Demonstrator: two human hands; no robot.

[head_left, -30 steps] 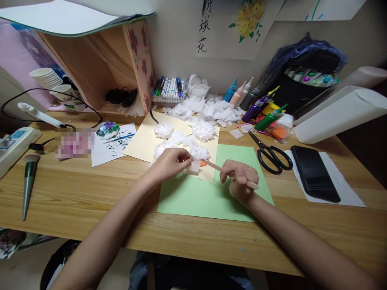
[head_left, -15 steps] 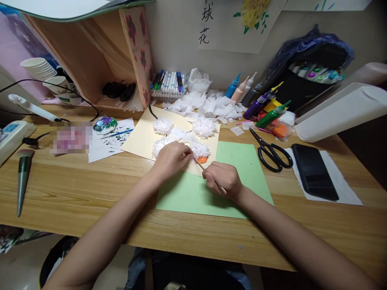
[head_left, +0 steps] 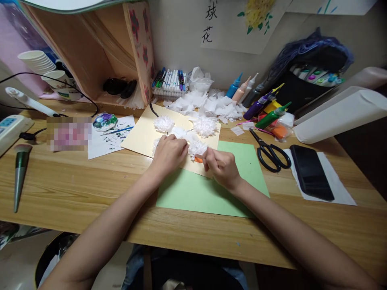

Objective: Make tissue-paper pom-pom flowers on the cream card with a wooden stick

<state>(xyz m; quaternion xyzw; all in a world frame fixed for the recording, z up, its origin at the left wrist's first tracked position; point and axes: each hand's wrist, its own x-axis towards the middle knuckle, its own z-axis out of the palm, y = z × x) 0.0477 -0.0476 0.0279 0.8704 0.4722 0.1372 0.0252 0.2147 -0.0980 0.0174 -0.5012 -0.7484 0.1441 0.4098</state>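
Observation:
A cream sheet [head_left: 137, 139] lies on the wooden desk and partly overlaps a green sheet [head_left: 242, 161]. White tissue flowers [head_left: 204, 125] are stuck on the cream sheet. My left hand [head_left: 169, 155] rests on that sheet with its fingers curled down onto a white tissue piece between the flowers; the piece is mostly hidden under the hand. My right hand [head_left: 222, 167] is closed around a thin wooden stick [head_left: 198, 156]. The stick's tip sits at the nearest flower [head_left: 198, 147], beside a small orange blob. The two hands are almost touching.
Black scissors [head_left: 269, 153] and a black phone [head_left: 311, 173] on white paper lie to the right. Paint bottles [head_left: 269, 117], a tissue pile [head_left: 208, 106] and markers [head_left: 169, 80] line the back. A paint palette [head_left: 105, 121], paper cups [head_left: 39, 64] and a green-handled brush [head_left: 19, 173] are at left.
My left hand carried the tissue piece forward and down onto the cream sheet. My right hand moved left and forward with the stick, bringing its tip to the nearest flower.

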